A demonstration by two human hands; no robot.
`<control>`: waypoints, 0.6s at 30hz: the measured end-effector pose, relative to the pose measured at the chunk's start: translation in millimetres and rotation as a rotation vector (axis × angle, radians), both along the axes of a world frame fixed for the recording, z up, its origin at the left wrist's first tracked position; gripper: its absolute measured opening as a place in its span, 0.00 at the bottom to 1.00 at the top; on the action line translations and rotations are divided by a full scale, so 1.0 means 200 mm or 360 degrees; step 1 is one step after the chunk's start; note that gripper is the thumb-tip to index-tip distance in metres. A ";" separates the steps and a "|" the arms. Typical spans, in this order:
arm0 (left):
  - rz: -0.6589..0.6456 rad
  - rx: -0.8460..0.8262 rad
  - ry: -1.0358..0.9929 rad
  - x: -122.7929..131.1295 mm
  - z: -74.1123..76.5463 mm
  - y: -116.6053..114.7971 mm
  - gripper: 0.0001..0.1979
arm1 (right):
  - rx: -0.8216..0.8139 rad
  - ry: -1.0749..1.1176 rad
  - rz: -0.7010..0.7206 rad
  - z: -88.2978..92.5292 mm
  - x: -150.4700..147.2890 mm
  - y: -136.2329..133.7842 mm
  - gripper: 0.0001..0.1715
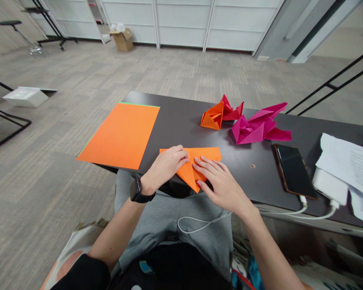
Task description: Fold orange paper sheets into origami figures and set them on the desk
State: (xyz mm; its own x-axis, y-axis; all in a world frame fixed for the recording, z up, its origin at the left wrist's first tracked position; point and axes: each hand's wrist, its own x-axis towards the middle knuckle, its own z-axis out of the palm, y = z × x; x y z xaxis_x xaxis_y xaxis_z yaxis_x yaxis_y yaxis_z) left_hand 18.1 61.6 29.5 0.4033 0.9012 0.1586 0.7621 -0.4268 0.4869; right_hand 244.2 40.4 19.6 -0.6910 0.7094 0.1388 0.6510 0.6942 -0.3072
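Observation:
Both my hands rest on a folded orange paper (190, 169) at the front edge of a dark table (248, 179). My left hand (165, 165) presses its left part, and my right hand (220, 180) lies across its right part, with the fingertips of both hands nearly meeting at the fold. Its lower point hangs toward my lap. Left of my hands lies a flat orange sheet (119, 135) with a green edge. Farther ahead stand a folded orange paper shape (212, 117), a red folded shape (231, 110) and a larger magenta folded shape (260, 127).
A black smartphone (294, 171) lies right of my hands, with a white cable running off the table's front edge. A white power bank (329, 186) and printed papers (347, 165) sit at the right end. My grey-clad lap lies below the table edge.

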 end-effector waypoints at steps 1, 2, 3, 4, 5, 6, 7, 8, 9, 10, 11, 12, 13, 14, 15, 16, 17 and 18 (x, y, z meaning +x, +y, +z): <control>-0.0013 0.0001 0.0004 0.00 0.00 0.00 0.08 | 0.0004 0.0004 0.0001 0.00 0.00 0.00 0.26; -0.0024 0.0004 0.0006 -0.01 0.00 0.00 0.08 | 0.0007 0.0007 0.0002 0.00 0.00 0.00 0.26; -0.0034 0.0005 0.0007 -0.01 0.00 0.00 0.08 | 0.0008 0.0007 0.0003 0.00 0.00 0.00 0.26; -0.0043 0.0006 0.0006 -0.01 -0.01 0.00 0.08 | 0.0009 0.0005 0.0003 0.00 0.00 0.00 0.26; -0.0050 0.0005 0.0003 -0.01 -0.01 0.00 0.09 | 0.0009 0.0002 0.0004 0.00 0.00 0.00 0.26; -0.0056 0.0006 -0.0001 -0.01 -0.01 0.01 0.09 | 0.0008 -0.0001 0.0003 0.00 0.00 0.00 0.26; -0.0060 0.0008 -0.0005 -0.01 -0.01 0.01 0.09 | 0.0008 -0.0005 0.0002 0.00 0.00 0.00 0.26; -0.0059 0.0009 -0.0007 -0.01 -0.01 0.01 0.09 | 0.0009 -0.0010 0.0003 0.00 0.00 0.00 0.26; -0.0061 0.0009 -0.0008 -0.01 -0.02 0.01 0.09 | 0.0010 -0.0017 0.0005 0.00 0.00 0.00 0.26; -0.0061 0.0011 -0.0009 -0.01 -0.02 0.01 0.09 | 0.0012 -0.0025 0.0008 0.00 0.00 0.00 0.26; -0.0061 0.0014 -0.0009 -0.01 -0.02 0.01 0.09 | 0.0017 -0.0033 0.0013 0.00 0.00 0.00 0.26; -0.0060 0.0016 -0.0009 -0.01 -0.02 0.01 0.09 | 0.0022 -0.0042 0.0021 0.00 -0.01 0.00 0.26; -0.0061 0.0017 -0.0010 -0.01 -0.02 0.01 0.09 | 0.0027 -0.0051 0.0030 0.00 -0.01 0.00 0.26; -0.0062 0.0021 -0.0012 -0.01 -0.02 0.01 0.09 | 0.0032 -0.0060 0.0037 0.01 -0.01 0.00 0.26; -0.0062 0.0022 -0.0012 -0.01 -0.02 0.01 0.09 | 0.0035 -0.0071 0.0042 0.01 -0.02 0.00 0.26; -0.0060 0.0023 -0.0010 -0.01 -0.02 0.01 0.09 | 0.0039 -0.0078 0.0043 0.01 -0.02 0.00 0.26; -0.0060 0.0025 -0.0008 -0.01 -0.02 0.01 0.09 | 0.0042 -0.0086 0.0044 0.01 -0.02 0.00 0.26; -0.0059 0.0026 -0.0006 -0.01 -0.02 0.01 0.09 | 0.0049 -0.0088 0.0044 0.01 -0.02 0.00 0.26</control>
State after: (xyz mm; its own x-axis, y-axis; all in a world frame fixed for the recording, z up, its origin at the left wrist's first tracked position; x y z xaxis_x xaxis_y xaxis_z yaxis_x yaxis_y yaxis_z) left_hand 15.2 62.6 25.1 0.4360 0.8827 0.1751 0.7435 -0.4630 0.4825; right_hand 239.5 39.6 22.3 -0.7174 0.6860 0.1213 0.6469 0.7207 -0.2492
